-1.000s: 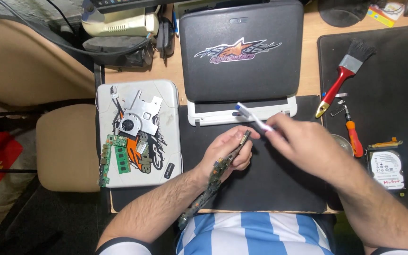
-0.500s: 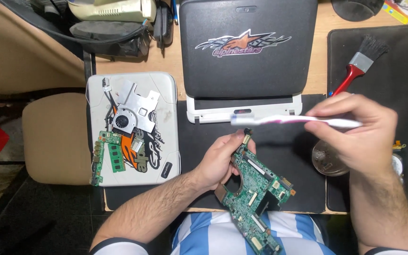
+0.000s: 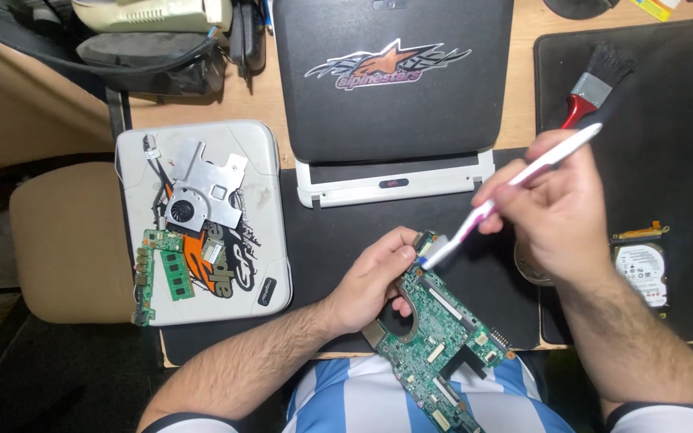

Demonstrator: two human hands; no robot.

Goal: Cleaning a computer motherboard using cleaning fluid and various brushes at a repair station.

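My left hand [image 3: 374, 281] grips a green laptop circuit board [image 3: 435, 341] by its upper edge and holds it flat above my lap, at the desk's near edge. In my right hand [image 3: 559, 212] is a white and pink toothbrush [image 3: 515, 188], slanting down to the left. Its blue bristle end touches the top corner of the board, right by my left thumb. Both hands are over a black mat [image 3: 338, 240].
A closed black laptop [image 3: 391, 80] lies ahead on the desk. To the left, a white laptop lid [image 3: 270, 240] carries a fan with metal bracket [image 3: 194, 200] and small green boards [image 3: 172, 273]. To the right lie a paintbrush [image 3: 591, 84] and a hard drive [image 3: 642, 269].
The board has turned from edge-on to face-up and come down toward my lap. My right hand has swung the toothbrush from level to slanting, with its head now on the board.
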